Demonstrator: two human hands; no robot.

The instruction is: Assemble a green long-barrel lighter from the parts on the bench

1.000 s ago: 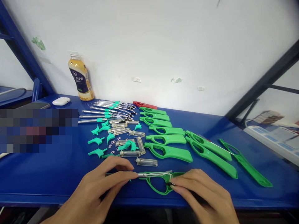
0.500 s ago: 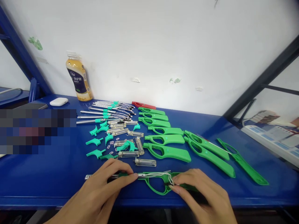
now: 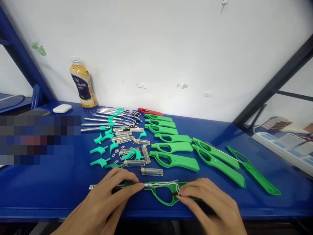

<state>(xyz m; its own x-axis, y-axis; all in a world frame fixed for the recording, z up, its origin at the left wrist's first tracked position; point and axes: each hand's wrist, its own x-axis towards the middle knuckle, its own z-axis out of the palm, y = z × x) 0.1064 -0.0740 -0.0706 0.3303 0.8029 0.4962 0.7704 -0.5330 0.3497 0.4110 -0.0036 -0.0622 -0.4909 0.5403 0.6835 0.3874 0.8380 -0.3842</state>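
Note:
Near the front edge of the table lies an open green lighter shell half [image 3: 162, 203] with a looped handle. My left hand [image 3: 110, 192] pinches a metal lighter tube [image 3: 148, 185] at the shell's narrow left end; the tube's tip sticks out to the left. White wires [image 3: 172, 183] run from the tube to the right. At their end the closed fingertips of my right hand [image 3: 207, 202] grip a small dark part [image 3: 176, 193], mostly hidden, inside the shell behind the loop. My right hand covers much of the shell's grip end.
Beyond my hands lie clear fuel tanks [image 3: 152, 171], teal triggers [image 3: 99, 162] and wired metal tubes [image 3: 97, 120]. Several green shells [image 3: 178, 161] and one red shell [image 3: 150, 112] lie to the right. A drink bottle [image 3: 83, 85] and a white case [image 3: 62, 108] stand at the back left.
The fingers of my right hand have shifted slightly at the dark part in the shell. My left hand keeps its pinch on the tube. The view has tilted a little.

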